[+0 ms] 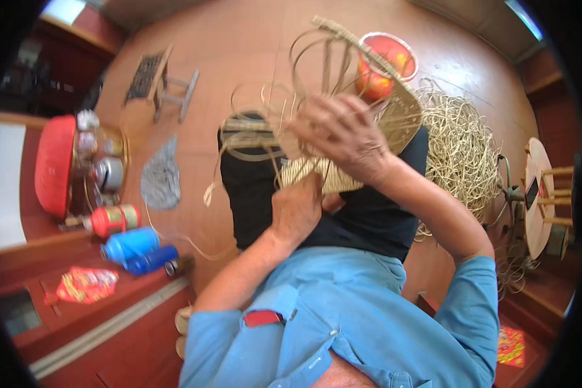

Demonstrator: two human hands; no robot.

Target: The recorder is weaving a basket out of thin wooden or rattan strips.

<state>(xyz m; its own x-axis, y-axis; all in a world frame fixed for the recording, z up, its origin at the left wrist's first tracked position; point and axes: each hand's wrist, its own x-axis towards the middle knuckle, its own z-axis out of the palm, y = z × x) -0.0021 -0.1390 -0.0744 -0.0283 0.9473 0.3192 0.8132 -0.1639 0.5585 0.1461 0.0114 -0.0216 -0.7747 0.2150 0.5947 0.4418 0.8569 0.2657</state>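
Observation:
A straw-coloured woven piece (320, 173) rests over my lap, with a tightly woven band near me and a curved, braided rim rising at its far right. Loose loops of straw cord (252, 139) stick out from its left and far sides. My left hand (296, 207) is closed on the near edge of the band, its thumb side uppermost and its fingertips hidden beneath. Above the middle of the weave is my right hand (346, 136), fingers bent and slightly blurred, closed around strands of cord; its thumb is hidden.
A heap of loose straw cord (462, 152) lies on the floor at right. Beyond the weave stands a red patterned basin (385, 64). At left are a small stool (155, 84), a grey cloth (161, 176), a red tray (55, 168) and several bottles (130, 246). A round wooden stool (540, 197) lies at far right.

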